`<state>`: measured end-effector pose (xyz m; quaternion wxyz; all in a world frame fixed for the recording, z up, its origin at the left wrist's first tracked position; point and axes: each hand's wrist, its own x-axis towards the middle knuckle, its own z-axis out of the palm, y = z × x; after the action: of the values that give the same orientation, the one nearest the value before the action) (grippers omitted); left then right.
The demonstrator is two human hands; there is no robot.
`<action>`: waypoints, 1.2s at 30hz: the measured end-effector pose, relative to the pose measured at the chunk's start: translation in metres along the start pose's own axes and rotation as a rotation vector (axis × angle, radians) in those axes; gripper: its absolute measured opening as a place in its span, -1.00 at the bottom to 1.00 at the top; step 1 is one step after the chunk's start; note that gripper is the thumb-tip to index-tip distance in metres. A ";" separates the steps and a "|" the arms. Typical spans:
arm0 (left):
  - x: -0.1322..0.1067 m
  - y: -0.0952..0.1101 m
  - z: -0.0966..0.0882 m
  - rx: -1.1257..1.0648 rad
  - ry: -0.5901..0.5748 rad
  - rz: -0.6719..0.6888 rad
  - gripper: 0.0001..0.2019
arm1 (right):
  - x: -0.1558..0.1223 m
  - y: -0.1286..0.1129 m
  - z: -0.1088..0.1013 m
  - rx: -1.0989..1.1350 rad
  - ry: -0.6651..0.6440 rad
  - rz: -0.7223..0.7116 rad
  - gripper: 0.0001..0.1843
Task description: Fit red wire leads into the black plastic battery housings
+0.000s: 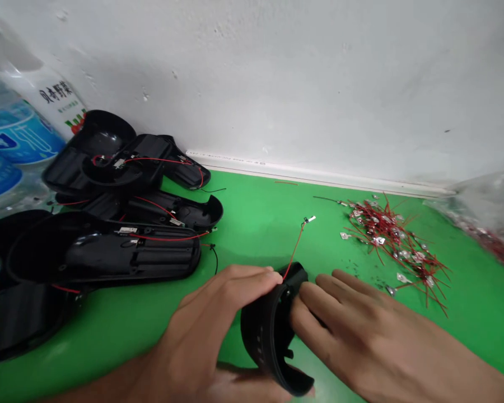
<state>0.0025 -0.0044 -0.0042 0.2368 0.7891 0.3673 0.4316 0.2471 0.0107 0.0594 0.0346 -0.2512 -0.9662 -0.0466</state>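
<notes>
A curved black plastic housing half [260,330] is tilted up between my hands above the green table. My left hand [210,330] grips it, with the index finger along the top edge and the lower fingers beneath. A thin red wire [294,249] rises from the housing near that fingertip and ends in a small metal contact tab [309,219]. My right hand [353,330] has its fingers curled at the housing's open side. Its thumb and fingertips are hidden, so what they pinch inside cannot be made out.
Several black housing halves [151,257] with red wires are piled at left, beside plastic-wrapped blue packs [21,134]. A tangle of red-wired metal tabs [386,229] lies at right on the green tabletop [252,207]. Behind it sits a clear bag [487,207] against the white wall [302,84].
</notes>
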 end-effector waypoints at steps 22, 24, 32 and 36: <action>0.002 -0.008 0.009 -0.095 0.076 0.025 -0.22 | -0.018 0.034 0.013 0.757 0.276 0.242 -0.77; 0.001 -0.008 0.009 -0.076 0.033 0.006 -0.25 | -0.014 0.027 0.022 0.832 0.328 0.237 -0.79; 0.002 -0.003 0.006 -0.075 0.043 -0.012 -0.31 | -0.003 0.014 0.029 0.884 0.450 0.360 -0.82; 0.001 -0.003 0.009 -0.097 0.066 -0.082 -0.31 | 0.004 0.013 0.031 1.009 0.520 0.464 -0.81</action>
<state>0.0091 -0.0022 -0.0106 0.2800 0.7464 0.3857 0.4645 0.2487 0.0269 0.0299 0.3932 -0.3882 -0.7491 0.3654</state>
